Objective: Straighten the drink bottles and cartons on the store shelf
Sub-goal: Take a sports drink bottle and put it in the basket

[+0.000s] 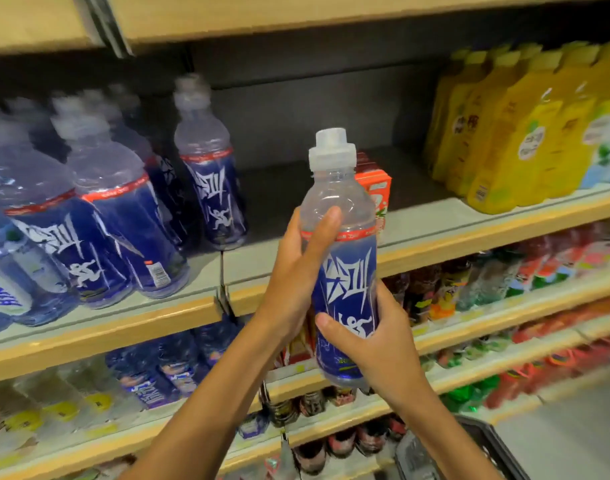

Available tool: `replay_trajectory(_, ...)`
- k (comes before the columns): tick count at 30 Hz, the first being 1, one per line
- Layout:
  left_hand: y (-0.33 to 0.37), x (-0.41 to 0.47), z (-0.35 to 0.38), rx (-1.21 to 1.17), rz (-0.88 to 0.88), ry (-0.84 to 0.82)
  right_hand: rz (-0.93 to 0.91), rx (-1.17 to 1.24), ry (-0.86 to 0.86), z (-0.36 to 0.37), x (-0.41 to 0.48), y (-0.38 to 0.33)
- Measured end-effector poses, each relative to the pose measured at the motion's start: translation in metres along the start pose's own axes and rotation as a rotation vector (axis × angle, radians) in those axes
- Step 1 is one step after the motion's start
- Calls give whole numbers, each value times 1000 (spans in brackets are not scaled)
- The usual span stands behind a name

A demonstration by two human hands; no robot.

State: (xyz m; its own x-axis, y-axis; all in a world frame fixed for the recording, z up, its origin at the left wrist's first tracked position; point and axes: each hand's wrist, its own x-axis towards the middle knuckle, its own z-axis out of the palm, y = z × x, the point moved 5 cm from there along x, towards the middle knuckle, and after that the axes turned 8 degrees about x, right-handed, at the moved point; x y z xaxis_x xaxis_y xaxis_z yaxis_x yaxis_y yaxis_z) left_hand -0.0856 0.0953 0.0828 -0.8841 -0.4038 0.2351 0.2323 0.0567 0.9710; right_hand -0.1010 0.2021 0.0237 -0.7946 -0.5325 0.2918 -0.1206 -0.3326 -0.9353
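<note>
Hands grip one blue-labelled sports bottle (348, 268), held upright in the air just in front of the shelf (123, 317). The left hand (293, 271) wraps its clear shoulder, thumb laid across the front. The right hand (379, 344) curls round the lower label. Just behind the bottle a red drink carton (374, 192) stands on the shelf. To the left, one matching bottle (210, 188) stands alone; farther left, a blurred cluster of matching bottles (102, 216) leans. At far right stand rows of yellow bottles (504, 140). Lower shelves (504, 296) hold mixed drinks, too blurred to name. A dark basket (487, 441) sits at the near right corner.
</note>
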Motion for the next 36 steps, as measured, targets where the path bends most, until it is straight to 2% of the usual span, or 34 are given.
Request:
replay_trajectory(5, -47, -14, 96, -117, -120, -305, -12, -63, 357, -75, -54, 1)
replay_trajectory(10, -105, -42, 213, 21, -165, -597, 67, -136, 797, -160, -130, 26)
replay_trajectory(13, -159, -68, 283, 96, -285, -752, 175, -134, 952, -211, -179, 50)
replay_trajectory(17, -245, -109, 353, 205, -476, -856, 254, -44, 1145, -272, -261, 87)
replay_trajectory(21, -337, -138, 402, 402, -584, -898, 429, -128, 1414, -335, -358, 145)
replay_trajectory(27, -480, -176, 436, 631, -685, -996, 733, -223, 1597, -402, -443, 256)
replay_trajectory(32, -595, -205, 441, 714, -735, -1039, 926, -242, 1597, -432, -483, 355)
replay_trajectory(36, -684, -230, 434, 768, -737, -1054, 1002, -273, 1589, -444, -509, 423)
